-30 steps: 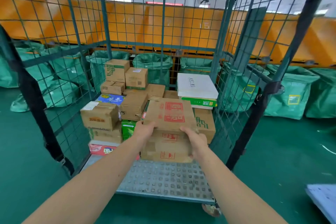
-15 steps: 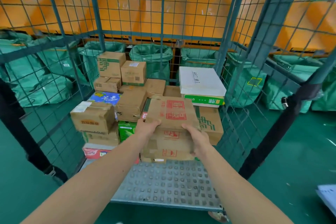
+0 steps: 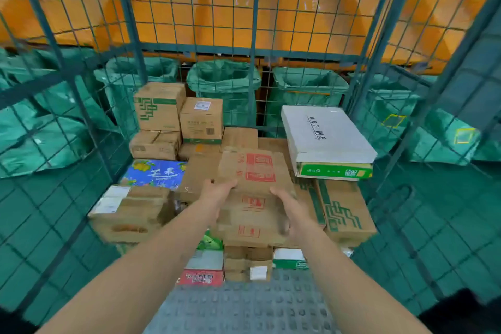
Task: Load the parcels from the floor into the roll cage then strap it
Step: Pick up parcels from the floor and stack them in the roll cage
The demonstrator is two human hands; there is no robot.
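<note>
Both left hand (image 3: 221, 191) and right hand (image 3: 288, 205) clasp a flat cardboard box (image 3: 257, 168).

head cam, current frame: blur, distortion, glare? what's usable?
Head view: motion blur smears the right hand and the front of the red-printed carton; lettering on the white box behind reads clearly; the wide-angle lens bends the roll cage bars; light is even, no hard shadows.
</note>
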